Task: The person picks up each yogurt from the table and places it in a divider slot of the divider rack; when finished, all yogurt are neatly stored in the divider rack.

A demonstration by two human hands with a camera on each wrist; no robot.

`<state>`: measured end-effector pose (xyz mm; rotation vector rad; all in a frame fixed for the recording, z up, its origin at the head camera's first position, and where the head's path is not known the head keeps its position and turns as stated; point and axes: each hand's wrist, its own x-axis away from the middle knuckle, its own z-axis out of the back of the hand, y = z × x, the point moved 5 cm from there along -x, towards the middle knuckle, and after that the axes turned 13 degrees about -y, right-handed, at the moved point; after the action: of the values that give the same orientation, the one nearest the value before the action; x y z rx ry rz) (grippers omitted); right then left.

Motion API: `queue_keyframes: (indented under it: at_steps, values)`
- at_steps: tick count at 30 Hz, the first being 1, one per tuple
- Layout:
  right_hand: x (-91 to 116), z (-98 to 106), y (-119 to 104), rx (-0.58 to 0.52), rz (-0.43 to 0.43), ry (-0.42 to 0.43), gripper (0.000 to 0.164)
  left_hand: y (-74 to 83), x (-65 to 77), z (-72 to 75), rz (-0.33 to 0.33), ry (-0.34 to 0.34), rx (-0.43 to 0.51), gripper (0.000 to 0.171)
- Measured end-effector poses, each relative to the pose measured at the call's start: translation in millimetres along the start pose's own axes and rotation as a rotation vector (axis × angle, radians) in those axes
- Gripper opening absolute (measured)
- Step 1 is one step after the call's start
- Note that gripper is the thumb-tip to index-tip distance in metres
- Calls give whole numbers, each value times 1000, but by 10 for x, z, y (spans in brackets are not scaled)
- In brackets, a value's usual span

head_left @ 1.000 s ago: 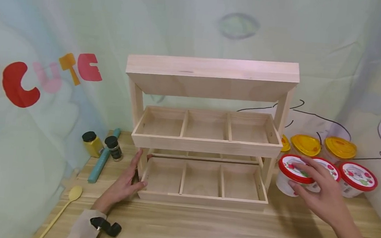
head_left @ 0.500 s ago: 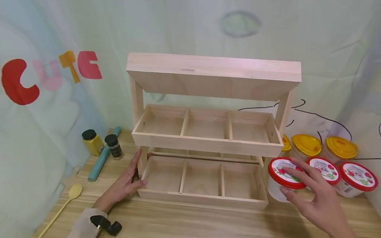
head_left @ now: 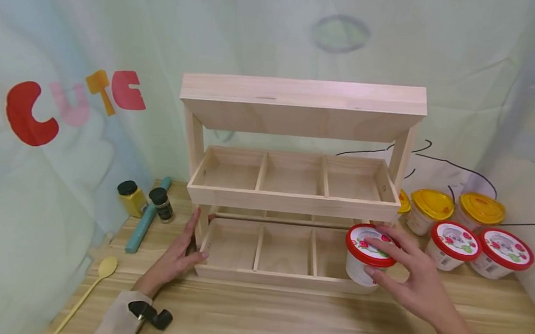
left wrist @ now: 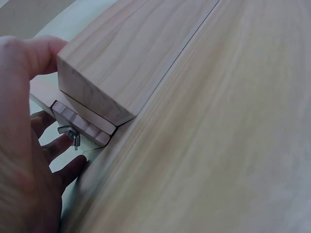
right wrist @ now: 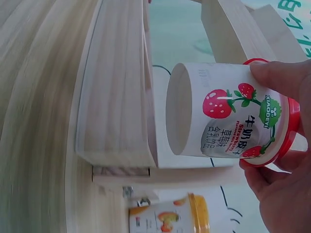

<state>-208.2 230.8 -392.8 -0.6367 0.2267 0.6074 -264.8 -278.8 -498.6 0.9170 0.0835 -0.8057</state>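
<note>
A tiered wooden rack (head_left: pixel 293 203) with three-compartment trays stands mid-table. My left hand (head_left: pixel 174 259) holds its lower left corner; in the left wrist view the thumb (left wrist: pixel 46 53) lies at the tray's end and the fingers reach behind, by a wing nut (left wrist: pixel 71 135). My right hand (head_left: pixel 417 278) grips a white tub (head_left: pixel 363 273) by its red lid, tilted slightly, over the right compartment of the lower tray. Strawberries are printed on the tub's side (right wrist: pixel 218 111) in the right wrist view, and its base points toward the tray.
Two more red-lidded tubs (head_left: pixel 454 247) stand at right, with yellow-lidded tubs (head_left: pixel 431 205) behind them. On the left are a yellow jar (head_left: pixel 133 200) with a black cap, a spice bottle (head_left: pixel 162 206), a teal stick (head_left: pixel 142 230) and a yellow spoon (head_left: pixel 106 268). Printed curtain surrounds the table.
My right hand has carried the red-lidded tub leftward, away from the other tubs, to over the lower tray's right compartment. The left hand has stayed at the rack's corner.
</note>
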Motion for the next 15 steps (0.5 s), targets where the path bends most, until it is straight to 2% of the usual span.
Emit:
queue_keyframes:
  at_steps: [2, 6, 10, 15]
  values:
    - [-40, -37, -26, -1, 8, -11, 67, -70, 13, 1, -27, 4, 6, 105]
    - [-112, -109, -89, 15, 29, -20, 66, -65, 5, 2, -52, -4, 25, 101]
    - [-191, -186, -171, 29, 55, -28, 63, 85, -26, 3, -24, -18, 25, 98]
    - [-310, -297, -279, -3, 91, -52, 62, 136, -33, -9, 36, -21, 24, 96]
